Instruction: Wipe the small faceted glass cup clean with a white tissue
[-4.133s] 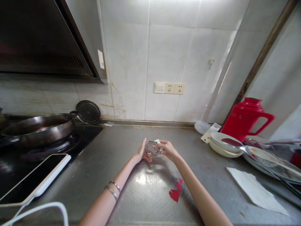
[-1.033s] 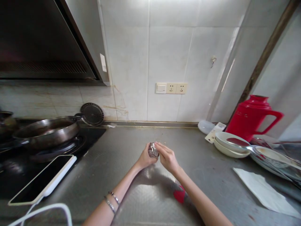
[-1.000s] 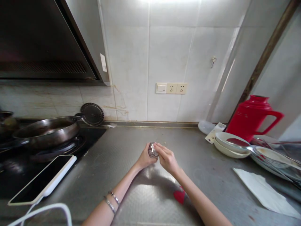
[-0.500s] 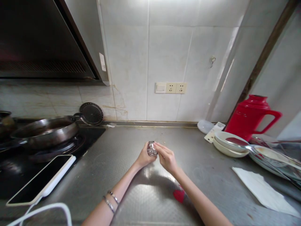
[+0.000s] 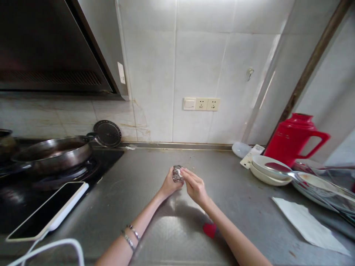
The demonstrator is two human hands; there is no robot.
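Over the middle of the metal counter (image 5: 138, 177), my left hand (image 5: 169, 184) is closed around a small shiny, glass-like object (image 5: 176, 174) with grey and brownish patches. Its exact kind is too small to make out. My right hand (image 5: 196, 186) comes in from the other side, fingers bent together and tips touching the object's right edge. Something small and white shows at those fingertips; I cannot tell what it is. Two bracelets (image 5: 131, 236) circle my left wrist.
To the left, a steel pan (image 5: 55, 157) sits on the stove, with a phone (image 5: 47, 212) and white cable (image 5: 63, 242) nearer. A red thermos (image 5: 294, 138), stacked bowls (image 5: 270, 179), plates and a white paper sheet (image 5: 309, 225) occupy the right. A red patch (image 5: 209, 229) shows beside my right forearm.
The small shiny object has tipped and shifted slightly left in my left hand. My right hand has moved slightly left with it, fingertips still at its edge.
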